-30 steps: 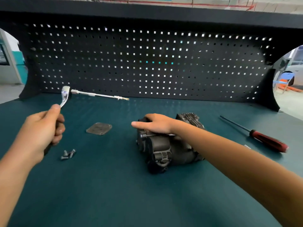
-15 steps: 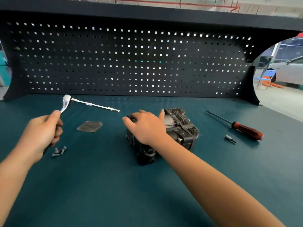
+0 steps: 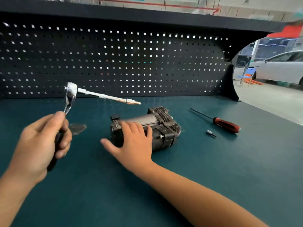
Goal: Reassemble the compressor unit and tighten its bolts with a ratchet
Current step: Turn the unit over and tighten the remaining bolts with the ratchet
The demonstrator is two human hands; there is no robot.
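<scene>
Compressor unit [image 3: 164, 128] lies on teal bench [image 3: 188, 177] before black pegboard [image 3: 131, 63].

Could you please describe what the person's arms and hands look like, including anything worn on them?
Both are bare. The left hand and right hand wear no gloves, and no ring shows on the fingers in view. The left forearm and right forearm are uncovered to the frame's edge: no sleeve, watch, bracelet or marking is visible.

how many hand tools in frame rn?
2. The ratchet, gripped by the left hand, raised left of the compressor; the red-handled screwdriver lying on the bench right of it. A loose bit lies beside the screwdriver. More may sit hidden behind that hand.
</scene>
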